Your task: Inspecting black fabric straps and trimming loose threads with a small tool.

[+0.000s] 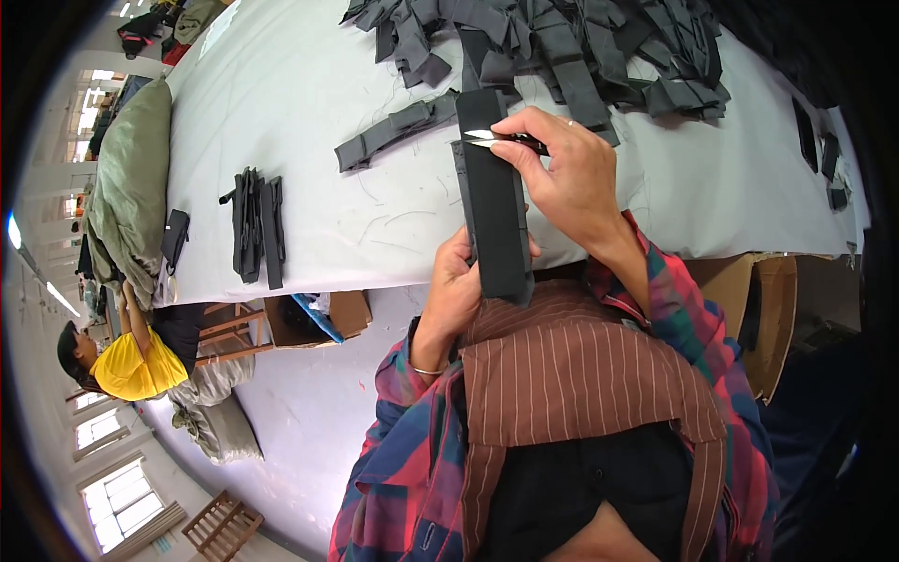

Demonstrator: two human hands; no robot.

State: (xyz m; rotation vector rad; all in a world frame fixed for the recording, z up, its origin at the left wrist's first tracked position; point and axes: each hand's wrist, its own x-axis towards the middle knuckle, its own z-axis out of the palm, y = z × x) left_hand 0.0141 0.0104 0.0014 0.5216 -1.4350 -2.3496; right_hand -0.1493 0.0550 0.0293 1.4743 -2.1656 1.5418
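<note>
Over the pale surface [309, 103], at its near edge, the strip [494, 206] runs nearly twelve-to-six. The left hand [457, 284] grips its lower part from seven o'clock; the right hand [573, 173], at two, nearer its top, pinches snips [480, 134].

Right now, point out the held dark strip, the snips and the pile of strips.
Held dark strip [494, 201]: head view, middle of its flat face.
Snips [479, 134]: head view, upper blade.
Pile of strips [569, 73]: head view, a strip near its middle.

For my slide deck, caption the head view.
Left hand holds a dark cloth strip; right hand holds small snips over it.
</note>
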